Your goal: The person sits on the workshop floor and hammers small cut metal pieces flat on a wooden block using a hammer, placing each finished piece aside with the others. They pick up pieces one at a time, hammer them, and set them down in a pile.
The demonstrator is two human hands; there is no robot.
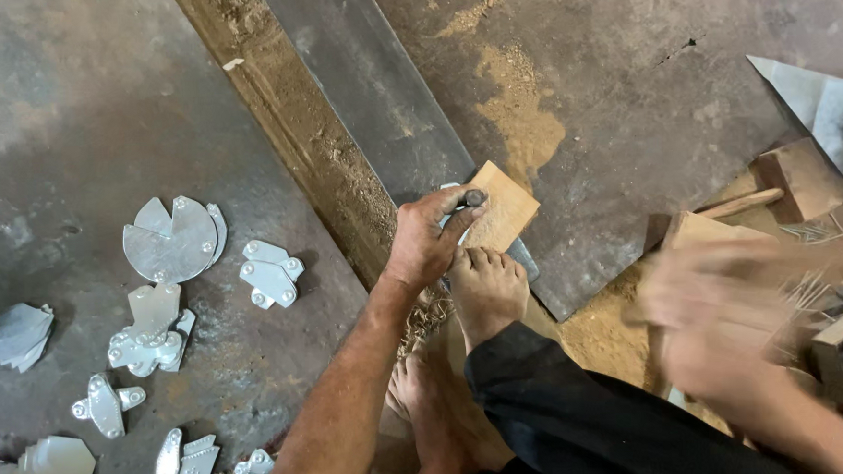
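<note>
While the left hand (pixel 424 242) pins a small grey metal piece (pixel 459 216) on the square wooden block (pixel 505 207) beside the long steel bar (pixel 376 95) on the floor, fingers closed around it, the blurred right hand (pixel 724 317), grip unclear, seems fetching a tool, so I judge steady holding is needed next.

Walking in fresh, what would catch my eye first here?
Probably the left hand at the centre, pressing a small wooden block and a metal piece against the dark steel strip, with a bare foot just below it. Next, the right hand at the right, blurred with motion near a wooden mallet. On the left floor lie scattered shiny riveted metal cutouts.
</note>
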